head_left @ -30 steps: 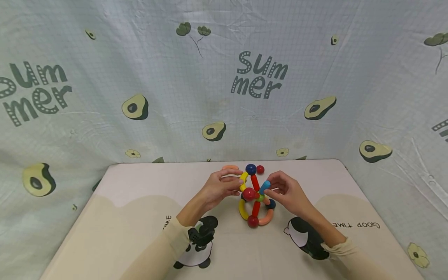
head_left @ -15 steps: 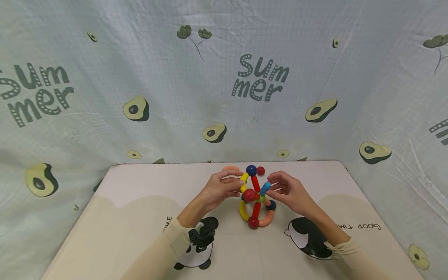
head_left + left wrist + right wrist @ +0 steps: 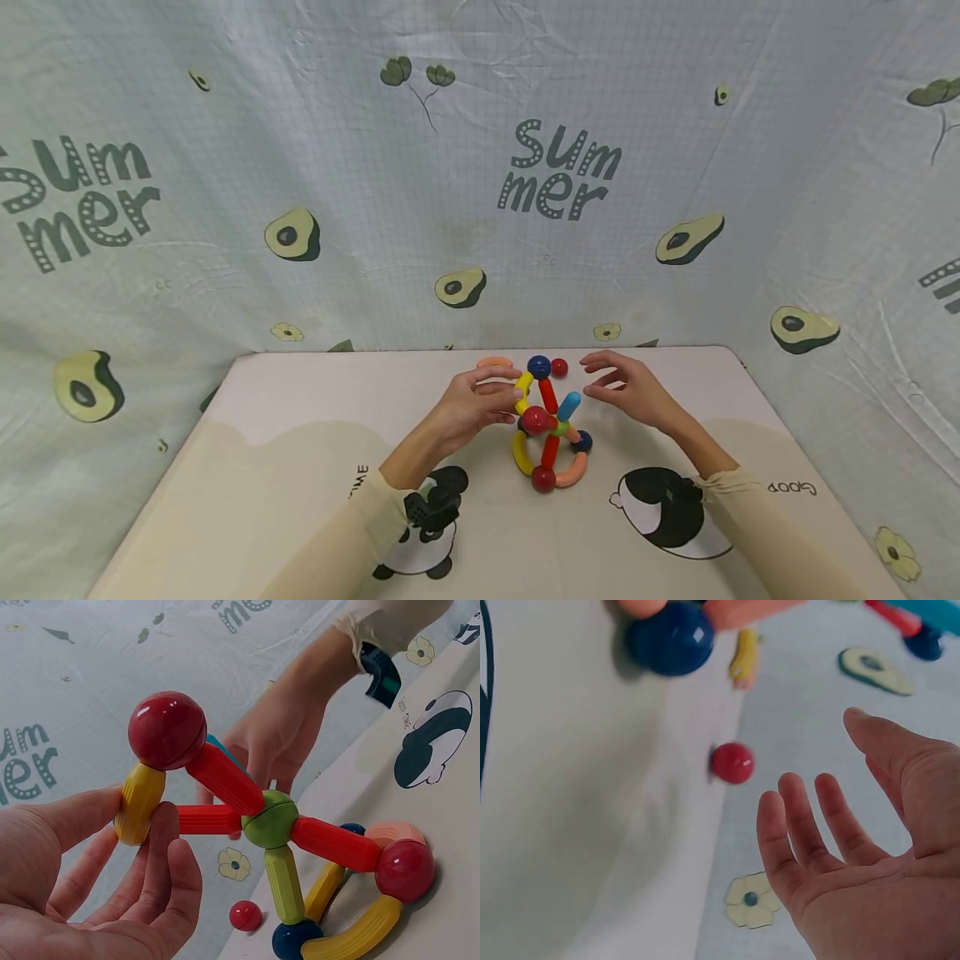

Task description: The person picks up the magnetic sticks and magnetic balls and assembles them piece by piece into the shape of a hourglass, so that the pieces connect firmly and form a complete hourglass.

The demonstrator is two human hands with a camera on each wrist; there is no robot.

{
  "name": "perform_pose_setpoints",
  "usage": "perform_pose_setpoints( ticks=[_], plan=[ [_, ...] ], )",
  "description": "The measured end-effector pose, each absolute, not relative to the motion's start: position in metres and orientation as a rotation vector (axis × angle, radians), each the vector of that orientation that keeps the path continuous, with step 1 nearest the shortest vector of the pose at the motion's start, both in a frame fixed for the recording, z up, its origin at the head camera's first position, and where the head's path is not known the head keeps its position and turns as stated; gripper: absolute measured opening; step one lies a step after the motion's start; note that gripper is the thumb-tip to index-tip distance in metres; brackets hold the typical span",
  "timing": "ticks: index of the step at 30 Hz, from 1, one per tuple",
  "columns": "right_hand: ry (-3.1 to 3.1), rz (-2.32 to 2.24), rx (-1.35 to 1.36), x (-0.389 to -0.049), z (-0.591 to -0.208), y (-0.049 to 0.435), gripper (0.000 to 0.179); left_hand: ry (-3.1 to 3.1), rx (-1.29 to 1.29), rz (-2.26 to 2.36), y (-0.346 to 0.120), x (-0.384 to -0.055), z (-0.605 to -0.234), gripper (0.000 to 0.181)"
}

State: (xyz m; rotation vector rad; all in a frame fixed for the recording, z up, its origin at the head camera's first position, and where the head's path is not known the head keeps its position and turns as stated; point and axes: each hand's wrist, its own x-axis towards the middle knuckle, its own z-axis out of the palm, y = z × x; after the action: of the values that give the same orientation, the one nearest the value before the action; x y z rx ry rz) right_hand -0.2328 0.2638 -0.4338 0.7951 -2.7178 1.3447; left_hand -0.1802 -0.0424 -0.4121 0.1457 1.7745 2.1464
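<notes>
A magnetic stick-and-ball structure stands on the table, with a green ball point(image 3: 270, 819) at its centre and red rods running out from it. My left hand point(image 3: 468, 408) pinches an upper yellow curved rod point(image 3: 140, 804) between thumb and fingers, just below a large red ball point(image 3: 166, 729). From the green centre a light blue rod point(image 3: 569, 406) sticks up, its upper end bare. My right hand point(image 3: 637, 392) hovers to the right of that rod, apart from it, fingers spread and holding nothing. A dark blue ball point(image 3: 538, 367) tops the structure at the back.
Behind the structure lie a loose red ball point(image 3: 559, 367) and a salmon curved rod point(image 3: 494, 362), near the table's back edge. A patterned cloth point(image 3: 360, 208) hangs behind the table point(image 3: 285, 500), which has printed pandas.
My right hand has let go of the light blue rod and drawn back to the right and away. The rod stays upright on the structure. My left hand keeps its hold.
</notes>
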Motion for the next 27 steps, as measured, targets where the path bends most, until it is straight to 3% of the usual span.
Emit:
perform_pose_setpoints(
  ticks=[12,27],
  plan=[
    [-2.853,1.285,0.587,-0.274,-0.46,0.253,0.048,1.759,0.157,2.143,-0.045,-0.177,-0.413,0.038],
    [-2.942,1.29,0.555,-0.295,-0.474,0.233,0.033,1.749,0.15,2.14,-0.046,-0.175,-0.412,0.038]
  ],
)
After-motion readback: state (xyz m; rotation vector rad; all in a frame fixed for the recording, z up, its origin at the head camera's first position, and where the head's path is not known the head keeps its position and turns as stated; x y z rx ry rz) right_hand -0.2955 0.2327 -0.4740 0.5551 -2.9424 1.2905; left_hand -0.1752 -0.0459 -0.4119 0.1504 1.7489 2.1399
